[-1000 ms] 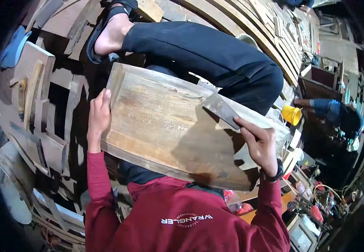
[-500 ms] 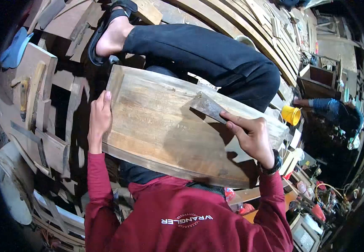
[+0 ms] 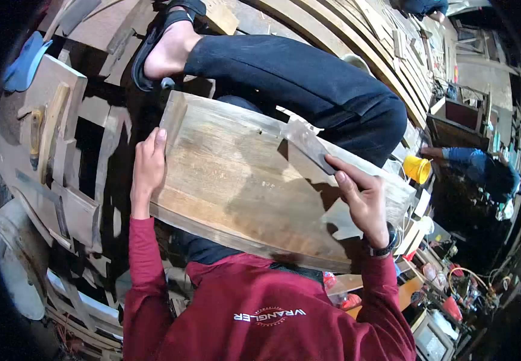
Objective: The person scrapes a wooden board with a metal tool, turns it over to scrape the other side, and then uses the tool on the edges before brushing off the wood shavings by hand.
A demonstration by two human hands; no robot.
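A wide wooden panel [image 3: 224,162] with raised edge pieces lies across my lap, its surface marked by stains and pale scratches. My left hand [image 3: 149,162] is closed around the panel's left end, thumb on top at the edge. In my right hand [image 3: 362,195] is a flat metal scraper [image 3: 308,147], pinched between thumb and fingers. The scraper slants over the right half of the panel, its far end close to the panel's far edge. A small dark crumb [image 3: 260,131] sits on the wood left of the scraper.
My bent leg [image 3: 296,78] lies beyond the panel. To the left, a wooden-handled tool [image 3: 36,135] rests among boards. Long planks [image 3: 332,24] stretch across the back. A yellow bucket [image 3: 416,169] stands at right, near another person [image 3: 483,171]. Cluttered tools [image 3: 453,283] lie at lower right.
The scraper has moved toward the panel's far edge and turned steeper, my right hand going with it. The crumb lies slightly farther right in view. My left hand keeps its hold.
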